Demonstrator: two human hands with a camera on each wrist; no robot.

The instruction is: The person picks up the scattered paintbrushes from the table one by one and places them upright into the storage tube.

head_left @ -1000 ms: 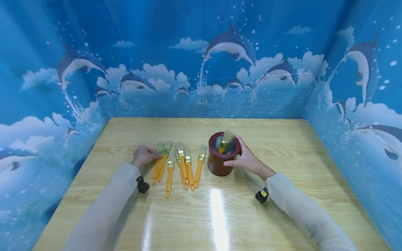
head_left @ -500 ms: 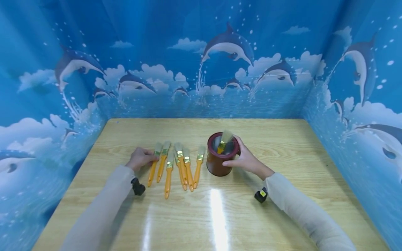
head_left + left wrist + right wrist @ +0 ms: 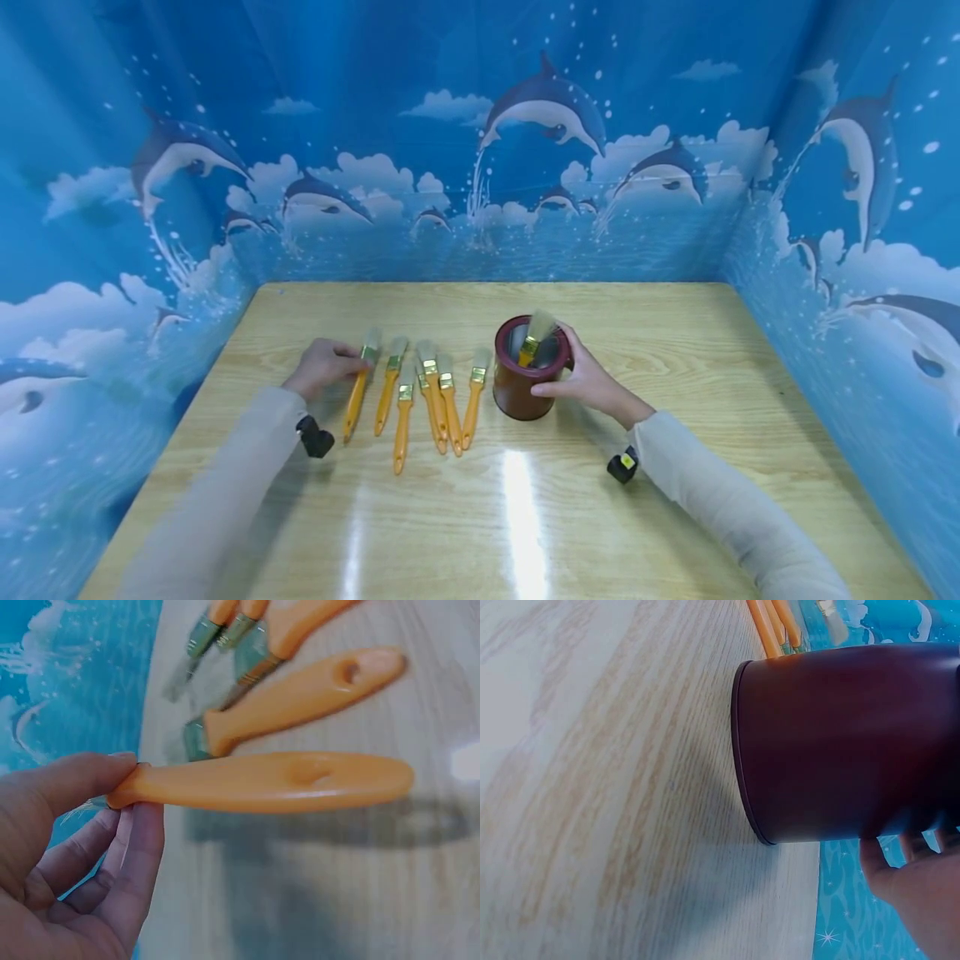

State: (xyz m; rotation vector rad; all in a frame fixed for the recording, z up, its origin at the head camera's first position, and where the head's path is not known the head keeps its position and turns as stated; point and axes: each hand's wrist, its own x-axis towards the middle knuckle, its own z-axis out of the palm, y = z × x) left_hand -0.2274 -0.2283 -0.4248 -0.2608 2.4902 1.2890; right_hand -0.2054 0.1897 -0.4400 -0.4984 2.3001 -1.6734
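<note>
My left hand (image 3: 326,367) pinches a paintbrush (image 3: 356,404) at the top of its orange handle, just below the metal ferrule, with the pale bristles pointing away. In the left wrist view the orange handle (image 3: 270,780) hangs over the table, its shadow apart from it. A dark red-brown can (image 3: 522,396) stands upright near the middle of the table. Around its right side curls my right hand (image 3: 588,379), thumb at the front and fingers behind. One brush (image 3: 531,346) leans inside the can, bristles up.
Several matching brushes lie between the hands, among them a nearby brush (image 3: 387,387), an overlapping brush (image 3: 450,408) and a brush (image 3: 475,400) close to the can. Blue dolphin-print curtains (image 3: 375,208) enclose the back and sides of the wooden table (image 3: 645,533).
The left hand has drawn its paintbrush to the left, away from the neighbouring brush, and raised it. The right hand and the can stay in place.
</note>
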